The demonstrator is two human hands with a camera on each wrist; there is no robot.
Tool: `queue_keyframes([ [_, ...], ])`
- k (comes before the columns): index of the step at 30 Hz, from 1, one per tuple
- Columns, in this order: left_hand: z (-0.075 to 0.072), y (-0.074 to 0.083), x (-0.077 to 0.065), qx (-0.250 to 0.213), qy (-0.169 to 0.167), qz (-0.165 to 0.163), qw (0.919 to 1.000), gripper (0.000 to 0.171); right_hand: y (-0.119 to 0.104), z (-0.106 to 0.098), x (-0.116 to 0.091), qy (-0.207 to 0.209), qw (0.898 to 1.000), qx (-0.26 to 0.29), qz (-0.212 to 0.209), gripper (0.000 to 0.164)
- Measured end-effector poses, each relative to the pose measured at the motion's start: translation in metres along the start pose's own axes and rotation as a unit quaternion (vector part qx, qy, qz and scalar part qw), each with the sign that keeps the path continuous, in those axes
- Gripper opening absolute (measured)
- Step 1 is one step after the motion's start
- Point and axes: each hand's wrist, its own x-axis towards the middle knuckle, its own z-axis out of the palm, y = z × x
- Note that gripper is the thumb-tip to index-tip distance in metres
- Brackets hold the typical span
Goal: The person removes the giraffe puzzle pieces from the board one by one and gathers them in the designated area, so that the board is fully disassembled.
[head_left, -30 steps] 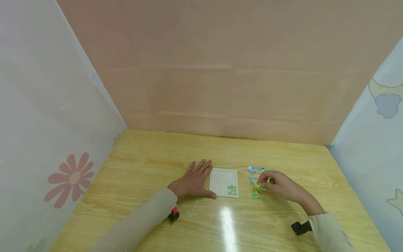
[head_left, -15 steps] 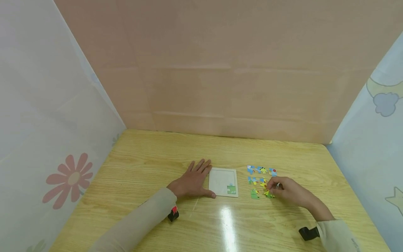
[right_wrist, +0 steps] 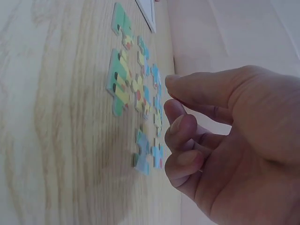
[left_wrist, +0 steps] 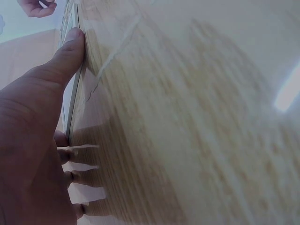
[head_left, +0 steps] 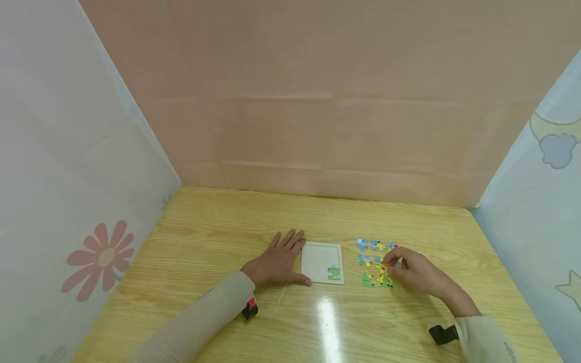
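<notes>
My left hand (head_left: 279,259) lies flat with fingers spread at the left edge of a white puzzle tray (head_left: 314,259). Its thumb (left_wrist: 70,49) rests along the near left corner of the tray. One green jigsaw piece (head_left: 334,274) sits in the tray's near right corner. My right hand (head_left: 415,272) hovers over the right side of loose jigsaw pieces, thumb and fingers loosely bent with nothing between them. Three rough rows of pieces show: a green and yellow piece (right_wrist: 119,79), a yellow piece (right_wrist: 138,93) and a light blue piece (right_wrist: 141,152) lie beside this hand.
The wooden table (head_left: 227,217) meets a tan back wall (head_left: 317,126) and patterned side panels. A bright glare streak (head_left: 328,327) shows on the tabletop in front of the tray.
My right hand has moved right, then slightly up and off the near row. The green and yellow piece beneath it has shifted to lie beside the green one. My left hand stays put.
</notes>
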Motion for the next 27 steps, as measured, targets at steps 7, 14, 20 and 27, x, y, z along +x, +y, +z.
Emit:
queue_keyframes([
  [7, 0.0, 0.0, 0.0, 0.002, -0.002, -0.002, 1.0, 0.119, -0.005, 0.005, 0.015, -0.014, 1.0, -0.003, -0.02, 0.015],
  [14, 0.0, 0.001, 0.001, -0.002, -0.006, -0.002, 1.0, 0.118, -0.021, 0.021, 0.035, -0.049, 0.998, -0.005, -0.045, 0.016],
  [20, -0.001, 0.002, 0.0, 0.0, -0.005, -0.004, 1.0, 0.117, -0.039, 0.039, 0.051, -0.061, 0.996, -0.036, -0.063, 0.014],
  [27, 0.001, 0.0, 0.002, 0.011, -0.004, -0.007, 0.9999, 0.118, -0.051, 0.054, 0.064, -0.061, 0.991, -0.07, -0.093, 0.014],
])
